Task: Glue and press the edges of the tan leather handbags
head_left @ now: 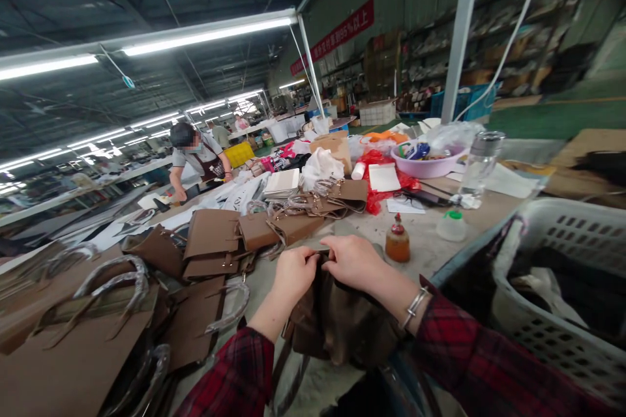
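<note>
Both hands are on the dark brown bag (337, 329), left hand (293, 273) and right hand (356, 262) knuckle to knuckle, fingers pinched tight on its top edge. The bag slumps at the near edge of the tabletop (364, 225), just nearer than the small orange bottle (397, 242) and a touch to its left. Its soft body sags over the edge toward the person's lap. That looks like the first risk: if either pinch loosens, the weight hanging off the edge could drag the whole bag down. The right wrist sits close to the orange bottle, so a quick outward tug might tip it, and whatever is inside could land on the leather. Just right of the bottle stands a squat white pot with a green cap (450, 225), also easy to knock. To the bottle's left, a heap of lighter brown bags (215, 241) with plastic-wrapped handles (117, 280) crowds in, and a loose strap could snag there. Well right of the bottle and nearer is a white basket (562, 345). Far beyond it to the left, a co-worker (195, 156) bends over another table.
</note>
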A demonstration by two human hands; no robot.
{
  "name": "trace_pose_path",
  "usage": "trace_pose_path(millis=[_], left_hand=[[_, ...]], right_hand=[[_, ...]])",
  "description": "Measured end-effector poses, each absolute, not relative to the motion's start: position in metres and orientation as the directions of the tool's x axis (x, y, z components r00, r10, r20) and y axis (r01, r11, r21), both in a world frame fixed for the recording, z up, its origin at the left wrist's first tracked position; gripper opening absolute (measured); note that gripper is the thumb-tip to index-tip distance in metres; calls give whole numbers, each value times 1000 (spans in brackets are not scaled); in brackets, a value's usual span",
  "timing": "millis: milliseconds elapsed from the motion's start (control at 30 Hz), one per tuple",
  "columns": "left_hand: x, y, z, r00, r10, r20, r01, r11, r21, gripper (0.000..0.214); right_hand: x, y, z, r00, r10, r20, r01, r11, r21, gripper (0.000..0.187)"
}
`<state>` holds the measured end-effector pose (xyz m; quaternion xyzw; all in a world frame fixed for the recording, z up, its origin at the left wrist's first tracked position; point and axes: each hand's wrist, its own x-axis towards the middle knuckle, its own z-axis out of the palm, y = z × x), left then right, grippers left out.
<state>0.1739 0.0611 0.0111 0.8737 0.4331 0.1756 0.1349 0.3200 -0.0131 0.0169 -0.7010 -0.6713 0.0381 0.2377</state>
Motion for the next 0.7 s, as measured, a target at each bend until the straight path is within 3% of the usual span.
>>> trace_pose_path(millis=[100,233,333,400,500,600,633,700], left_hand=[[175,61,10,542,816,199,759,-577,300,19],[178,59,13,532,822,202,800,-566,197,21],[182,57,16,543,817,194,806,-572,150,22],[185,56,16,548,814,193,809,-575,126,22],[183,56,15,543,816,200,817,-568,98,22],[170,58,14,522,827,207,833,-547,85,23],[164,59,13,508,836,207,842,-532,83,23],[150,61,12,466,861,203,868,-489,80,25]], right_hand=[[313,-38,19,142,953,269,911,-19,-413,59],[296,-72,13,244,935,256,856,-84,-510,61],[285,-84,2,258,930,262,874,-108,-474,68],[281,-86,-5,239,934,266,899,-110,-423,54],[282,-87,-11,193,943,270,936,-95,-338,13],[291,-95,-14,170,920,353,954,-63,-294,10],[295,-100,-16,179,901,394,953,-60,-295,20],[302,-111,-22,220,865,450,943,-71,-325,58]])
